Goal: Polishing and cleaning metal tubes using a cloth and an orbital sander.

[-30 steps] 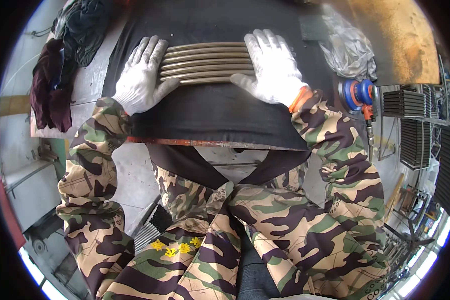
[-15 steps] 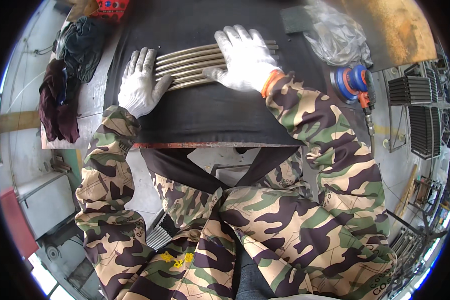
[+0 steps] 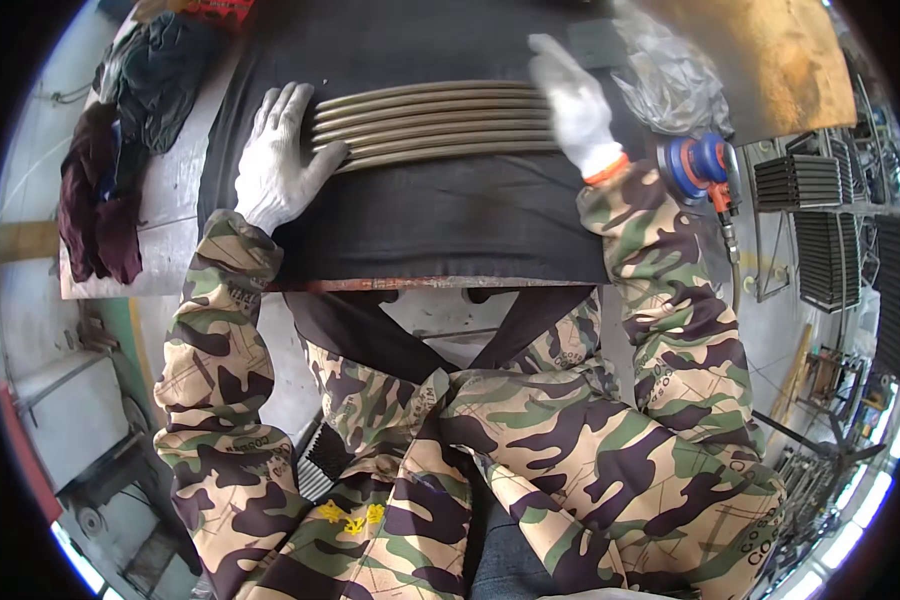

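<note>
Several slim metal rods [image 3: 435, 122] lie side by side across the black covering [image 3: 430, 225] of the table, slightly fanned at their left. My left hand [image 3: 275, 165], in a white knit glove, rests flat by their left ends. Its fingers point away from me and the spread thumb reaches the nearest rods. At the right ends stands my right hand [image 3: 580, 115], gloved too and turned on edge. Its fingers are stretched out and a little blurred, with the palm side against or close to the rod tips. I cannot tell whether it touches them.
Right of my right hand sits a blue and orange disc sander [image 3: 698, 168] with a hose. Behind it are a crumpled clear plastic bag [image 3: 670, 82] and a rust-stained board [image 3: 760, 60]. Dark cloths [image 3: 160, 85] lie at the left. A rack holds stacked dark bars [image 3: 828, 250] farther right.
My right hand has moved right, from on top of the rods to their right ends, and turned on edge. The rods' ends now line up more evenly there. My left hand stays put.
</note>
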